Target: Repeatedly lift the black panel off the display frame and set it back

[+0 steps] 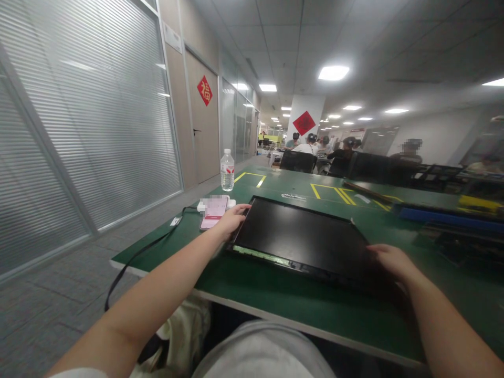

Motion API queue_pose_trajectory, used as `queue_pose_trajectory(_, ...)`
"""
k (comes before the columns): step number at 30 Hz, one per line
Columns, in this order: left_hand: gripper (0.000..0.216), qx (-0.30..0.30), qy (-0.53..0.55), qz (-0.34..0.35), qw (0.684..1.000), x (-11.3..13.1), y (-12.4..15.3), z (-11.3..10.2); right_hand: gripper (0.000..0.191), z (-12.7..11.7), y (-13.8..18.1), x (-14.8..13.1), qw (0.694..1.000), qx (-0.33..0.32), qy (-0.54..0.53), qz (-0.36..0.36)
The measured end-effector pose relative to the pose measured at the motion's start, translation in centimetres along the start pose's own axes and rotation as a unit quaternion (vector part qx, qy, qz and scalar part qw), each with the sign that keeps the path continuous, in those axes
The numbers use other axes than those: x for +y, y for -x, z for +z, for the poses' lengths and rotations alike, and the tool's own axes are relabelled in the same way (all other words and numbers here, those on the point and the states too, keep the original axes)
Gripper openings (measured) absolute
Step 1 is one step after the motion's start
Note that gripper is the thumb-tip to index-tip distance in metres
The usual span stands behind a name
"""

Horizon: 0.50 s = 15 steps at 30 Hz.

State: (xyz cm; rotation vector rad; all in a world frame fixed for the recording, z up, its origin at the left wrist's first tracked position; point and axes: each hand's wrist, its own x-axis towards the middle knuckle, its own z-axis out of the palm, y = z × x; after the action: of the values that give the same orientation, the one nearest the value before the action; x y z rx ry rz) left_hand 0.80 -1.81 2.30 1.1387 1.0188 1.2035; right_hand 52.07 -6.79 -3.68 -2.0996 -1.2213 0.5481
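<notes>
A flat black screen panel (305, 236) lies tilted slightly in front of me, just over the green table. Along its near edge runs a green strip like a circuit board (262, 255). My left hand (235, 219) grips the panel's left edge, thumb and fingers closed at the frame. On the opposite side, my right hand (389, 258) holds the right edge, its fingertips partly hidden behind the panel. Whether the panel's underside touches the table cannot be made out.
The green table (252, 289) carries a phone (214, 214) with a white device, a black cable (145, 247), and an upright water bottle (227, 170) at left. Blue and dark parts (452, 218) lie at right. Yellow tape (334, 189) marks the far side. People sit beyond.
</notes>
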Motion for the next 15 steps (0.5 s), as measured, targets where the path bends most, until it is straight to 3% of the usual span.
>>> queue_pose_trajectory(6,0.048,0.038,0.068,-0.045,0.996,-0.32,-0.69,0.01,0.031,0.1,0.03,-0.21,1.0,0.016,0.006,-0.002)
queue_pose_trajectory(12,0.08,0.01,0.09,-0.106,0.99,-0.29,-0.33,-0.01,0.033,0.08,-0.15,0.01,0.999,0.025,0.024,-0.024)
queue_pose_trajectory(15,0.085,-0.002,0.094,-0.109,0.99,-0.28,-0.18,-0.07,0.033,0.02,-0.31,0.24,0.999,0.025,0.028,-0.025)
